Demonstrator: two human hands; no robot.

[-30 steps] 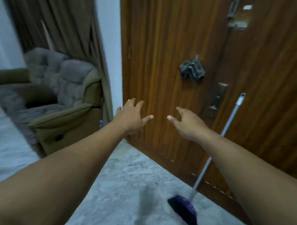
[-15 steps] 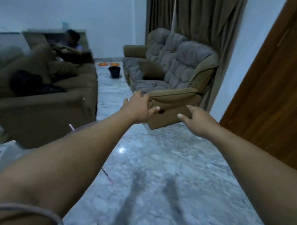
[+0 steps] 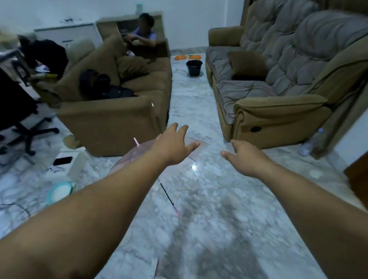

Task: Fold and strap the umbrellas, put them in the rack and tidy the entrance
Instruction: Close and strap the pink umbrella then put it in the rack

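Observation:
An open transparent umbrella [image 3: 177,181] with a pink tip and pink handle end lies on the marble floor in the middle of the view, its canopy partly hidden under my left forearm. Its thin dark shaft [image 3: 167,194] runs toward me. My left hand [image 3: 172,145] hovers over the canopy's far part, fingers spread, holding nothing. My right hand [image 3: 244,157] is stretched out to the right of the umbrella, fingers apart and empty. No rack is in view.
A brown sofa [image 3: 108,120] stands to the left with a person sitting at its far end; a grey-brown recliner sofa [image 3: 270,100] stands to the right. A black bucket [image 3: 194,67] sits between them. A white box with a phone [image 3: 62,160], a round lid [image 3: 59,192] and an office chair [image 3: 17,121] lie left. A water bottle [image 3: 311,143] stands right.
The view has swung left from the wooden door and broom to the living room. The umbrella on the floor has come into sight beneath my hands, which stay open.

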